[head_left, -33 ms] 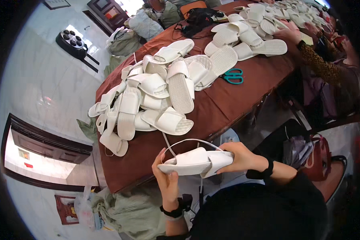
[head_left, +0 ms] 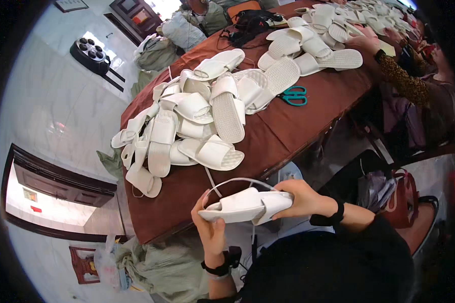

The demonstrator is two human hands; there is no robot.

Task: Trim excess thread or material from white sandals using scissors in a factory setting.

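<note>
A pair of white slippers point(head_left: 240, 206), fitted together sole to strap, is held up off the near edge of the table. At its left end my left hand point(head_left: 210, 224) grips it between thumb and fingers. The other end is clasped by my right hand point(head_left: 304, 199). A thin white cord point(head_left: 245, 179) arcs above the pair, and part of it hangs below. Beyond my hands, a heap of white slippers point(head_left: 227, 118) covers the left part of the brown-covered table point(head_left: 283, 134). Teal-handled scissors point(head_left: 294, 96) lie to the right of the heap.
More slippers point(head_left: 316, 43) are piled farther along the table, where another person's arm point(head_left: 404, 78) reaches in from the right. A black bag point(head_left: 258, 22) sits at the far edge. Greenish sacks point(head_left: 167, 265) lie at lower left; a red handbag point(head_left: 403, 197) stands at right.
The slippers and my hands have shifted very slightly to the left. My grip on both ends is the same.
</note>
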